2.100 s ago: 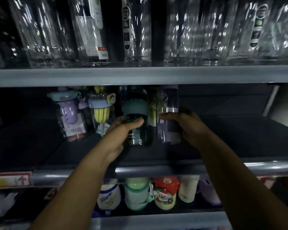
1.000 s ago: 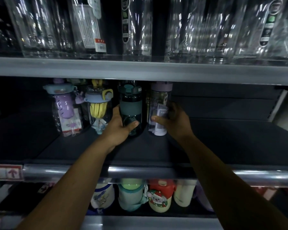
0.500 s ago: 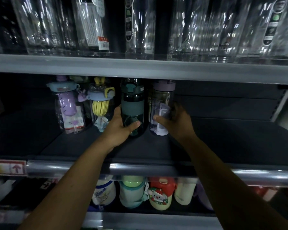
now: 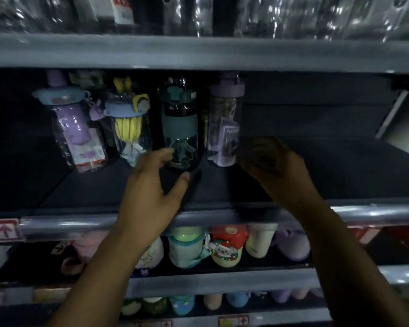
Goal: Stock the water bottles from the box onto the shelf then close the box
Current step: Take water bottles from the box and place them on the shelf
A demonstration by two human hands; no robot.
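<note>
Dim aisle, so bear with me. My left hand (image 4: 151,194) sits right in front of the dark teal bottle (image 4: 180,128). Its fingers (image 4: 163,154) are spread and loose with the thumb down by the base, gripping nothing. I can't tell whether a fingertip brushes the plastic. My right hand (image 4: 279,168) is a blurry smudge just right of the purple-lid bottle (image 4: 224,123), with a gap between them. From what I can make out, its fingers are loosely bent with nothing in them.

Both bottles stand upright, side by side, deep on the middle shelf (image 4: 328,175). The teal one is smoky see-through plastic with a matte band round the middle and a chunky flip cap. The purple-lid one is clear and straight-walled, with a paper leaflet inside. Left of them are a yellow bottle (image 4: 129,128) with a blue lid, then a lilac kids' bottle (image 4: 77,131), rounded with shiny clear walls.

The shelf is a flat, dark, matte board. Right of the purple-lid bottle, bare board runs toward a pale slanted panel (image 4: 401,123). The front edge has a rounded chrome rail (image 4: 57,226). The grey lip of the upper shelf (image 4: 198,53) hangs close over the caps, so headroom is tight. Below the rail sit squat cups, including a Santa cup (image 4: 227,246) with a red lid.
</note>
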